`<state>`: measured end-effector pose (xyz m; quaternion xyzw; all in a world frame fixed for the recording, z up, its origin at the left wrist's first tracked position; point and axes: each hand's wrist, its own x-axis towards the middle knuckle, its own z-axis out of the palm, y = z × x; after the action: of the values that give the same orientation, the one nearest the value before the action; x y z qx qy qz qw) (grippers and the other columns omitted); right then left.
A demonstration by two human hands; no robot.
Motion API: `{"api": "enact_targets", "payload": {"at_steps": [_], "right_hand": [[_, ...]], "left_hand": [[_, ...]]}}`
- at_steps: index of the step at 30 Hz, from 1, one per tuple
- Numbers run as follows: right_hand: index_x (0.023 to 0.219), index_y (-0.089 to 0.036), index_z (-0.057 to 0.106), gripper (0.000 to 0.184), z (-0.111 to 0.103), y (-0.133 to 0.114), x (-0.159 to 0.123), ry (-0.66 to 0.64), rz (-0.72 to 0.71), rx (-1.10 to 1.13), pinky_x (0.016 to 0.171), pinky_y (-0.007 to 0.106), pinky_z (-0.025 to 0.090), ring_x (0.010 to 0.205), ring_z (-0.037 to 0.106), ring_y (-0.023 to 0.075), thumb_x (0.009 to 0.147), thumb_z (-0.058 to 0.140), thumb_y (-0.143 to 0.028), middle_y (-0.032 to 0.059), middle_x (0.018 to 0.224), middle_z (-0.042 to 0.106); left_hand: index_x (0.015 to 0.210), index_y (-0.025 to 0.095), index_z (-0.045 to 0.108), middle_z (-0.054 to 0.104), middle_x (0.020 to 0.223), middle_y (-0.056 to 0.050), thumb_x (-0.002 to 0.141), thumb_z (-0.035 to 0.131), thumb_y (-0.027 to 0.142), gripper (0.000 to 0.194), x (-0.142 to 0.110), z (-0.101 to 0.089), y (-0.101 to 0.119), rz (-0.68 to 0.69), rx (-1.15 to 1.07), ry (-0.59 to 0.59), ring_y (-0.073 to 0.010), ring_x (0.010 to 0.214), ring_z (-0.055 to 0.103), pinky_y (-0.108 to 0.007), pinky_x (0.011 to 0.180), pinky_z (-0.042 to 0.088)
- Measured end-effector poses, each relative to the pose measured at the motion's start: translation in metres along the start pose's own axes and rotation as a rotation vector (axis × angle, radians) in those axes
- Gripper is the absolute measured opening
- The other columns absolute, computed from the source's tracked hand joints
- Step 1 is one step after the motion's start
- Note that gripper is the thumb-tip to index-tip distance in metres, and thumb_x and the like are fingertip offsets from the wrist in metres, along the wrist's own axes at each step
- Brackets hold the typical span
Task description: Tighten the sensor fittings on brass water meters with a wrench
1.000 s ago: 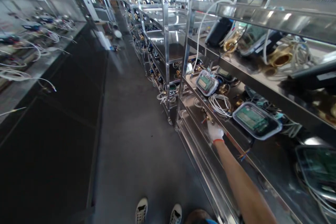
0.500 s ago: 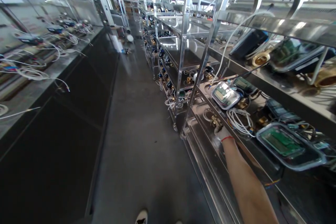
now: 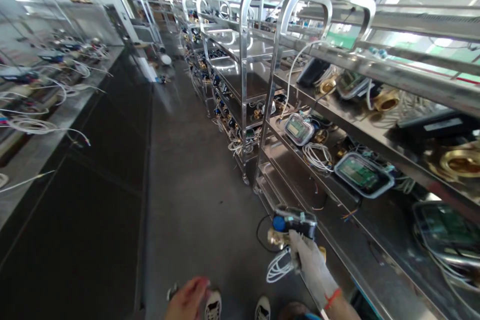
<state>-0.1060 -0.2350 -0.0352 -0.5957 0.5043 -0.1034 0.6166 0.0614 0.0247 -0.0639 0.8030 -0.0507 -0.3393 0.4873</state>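
Observation:
My right hand (image 3: 305,255), in a pale glove with a red band at the wrist, grips a meter (image 3: 296,221) with a brass body, a clear-topped dark housing and a blue round cap. The meter is held in front of the rack's lower shelf, over the aisle. From it hang a coil of white cable (image 3: 278,266) and a loop of thin black cable. My left hand (image 3: 189,297), bare and somewhat blurred, is low at the bottom edge, its fingers stretched toward the right and apart from the meter. A small greyish thing beside it is too unclear to name.
To the right stands a metal rack (image 3: 275,80) whose shelves hold several meters (image 3: 363,174) with cables. More loaded racks line the aisle (image 3: 187,175) behind it. On the left runs a dark-fronted bench (image 3: 93,200) with meters and white cables on top.
My right hand has come out from the lower shelf toward me, bringing the meter with it. My left hand has entered at the bottom. The view has shifted slightly to the right.

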Motion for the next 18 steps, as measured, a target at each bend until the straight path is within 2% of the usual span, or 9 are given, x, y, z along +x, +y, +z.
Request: {"api": "enact_targets", "payload": {"at_steps": [3, 6, 7, 8, 10, 12, 13, 15, 18], "right_hand": [[0.059, -0.021, 0.041, 0.052, -0.007, -0.006, -0.053, -0.141, -0.014, -0.165, 0.042, 0.023, 0.023, 0.044, 0.033, 0.0097, 0.078, 0.049, -0.069, -0.0045, 0.048, 0.037], [0.057, -0.019, 0.041, 0.046, -0.015, -0.032, -0.1, -0.33, -0.194, -0.329, 0.044, 0.023, 0.022, 0.049, 0.03, 0.0083, 0.087, 0.048, -0.054, -0.0045, 0.051, 0.035], [0.055, -0.019, 0.04, 0.047, -0.017, -0.044, -0.113, -0.411, -0.251, -0.373, 0.044, 0.023, 0.021, 0.048, 0.028, 0.008, 0.088, 0.047, -0.051, -0.0047, 0.051, 0.033], [0.053, -0.018, 0.038, 0.048, -0.018, -0.056, -0.124, -0.478, -0.305, -0.403, 0.043, 0.023, 0.02, 0.048, 0.027, 0.0077, 0.089, 0.048, -0.048, -0.005, 0.05, 0.031], [0.051, -0.018, 0.037, 0.048, -0.018, -0.079, -0.142, -0.622, -0.424, -0.446, 0.043, 0.023, 0.02, 0.046, 0.027, 0.0072, 0.09, 0.049, -0.044, -0.0054, 0.049, 0.03], [0.051, -0.018, 0.038, 0.047, -0.016, -0.096, -0.153, -0.691, -0.58, -0.488, 0.045, 0.023, 0.022, 0.047, 0.029, 0.0069, 0.089, 0.051, -0.04, -0.0057, 0.049, 0.032], [0.051, -0.017, 0.039, 0.045, -0.014, -0.101, -0.157, -0.691, -0.657, -0.511, 0.046, 0.023, 0.022, 0.047, 0.03, 0.0069, 0.089, 0.053, -0.038, -0.0058, 0.05, 0.033], [0.052, -0.017, 0.043, 0.041, -0.01, -0.104, -0.159, -0.646, -0.772, -0.56, 0.048, 0.023, 0.023, 0.048, 0.031, 0.0071, 0.086, 0.057, -0.035, -0.006, 0.051, 0.034], [0.056, -0.017, 0.049, 0.037, -0.005, -0.099, -0.155, -0.561, -0.788, -0.579, 0.049, 0.022, 0.025, 0.05, 0.036, 0.0076, 0.085, 0.058, -0.037, -0.0054, 0.053, 0.04]], "left_hand": [[0.074, 0.017, 0.064, 0.072, 0.07, -0.008, 0.07, 0.058, 0.066, 0.05, 0.0, 0.003, 0.035, 0.075, -0.092, -0.122, -0.0131, 0.043, 0.045, -0.027, 0.049, 0.039], [0.08, 0.015, 0.068, 0.072, 0.079, -0.007, 0.077, 0.058, 0.063, 0.048, -0.011, 0.003, 0.074, 0.155, -0.125, -0.213, -0.0146, 0.055, 0.053, -0.027, 0.06, 0.044], [0.082, 0.015, 0.069, 0.072, 0.082, -0.008, 0.079, 0.058, 0.062, 0.049, -0.016, 0.002, 0.085, 0.166, -0.131, -0.291, -0.0166, 0.063, 0.058, -0.027, 0.066, 0.045], [0.085, 0.014, 0.07, 0.072, 0.083, -0.009, 0.08, 0.056, 0.062, 0.05, -0.023, 0.002, 0.094, 0.134, -0.175, -0.404, -0.0198, 0.075, 0.063, -0.027, 0.071, 0.047], [0.09, 0.012, 0.071, 0.073, 0.086, -0.012, 0.086, 0.045, 0.065, 0.059, -0.036, 0.0, 0.105, -0.034, -0.331, -0.699, -0.0243, 0.087, 0.066, -0.031, 0.079, 0.049], [0.09, 0.009, 0.071, 0.073, 0.081, -0.013, 0.092, 0.035, 0.061, 0.063, -0.047, -0.004, 0.109, -0.232, -0.454, -0.851, -0.0249, 0.086, 0.068, -0.032, 0.08, 0.051], [0.089, 0.008, 0.071, 0.073, 0.078, -0.012, 0.095, 0.034, 0.055, 0.06, -0.052, -0.005, 0.108, -0.307, -0.483, -0.85, -0.0237, 0.082, 0.069, -0.03, 0.078, 0.052], [0.089, 0.008, 0.07, 0.074, 0.076, -0.01, 0.098, 0.035, 0.042, 0.05, -0.061, -0.008, 0.107, -0.378, -0.503, -0.756, -0.0207, 0.077, 0.07, -0.027, 0.075, 0.053], [0.096, 0.006, 0.068, 0.074, 0.079, -0.011, 0.096, 0.044, 0.042, 0.043, -0.074, -0.006, 0.111, -0.393, -0.539, -0.616, -0.0214, 0.075, 0.071, -0.028, 0.073, 0.055]]}}
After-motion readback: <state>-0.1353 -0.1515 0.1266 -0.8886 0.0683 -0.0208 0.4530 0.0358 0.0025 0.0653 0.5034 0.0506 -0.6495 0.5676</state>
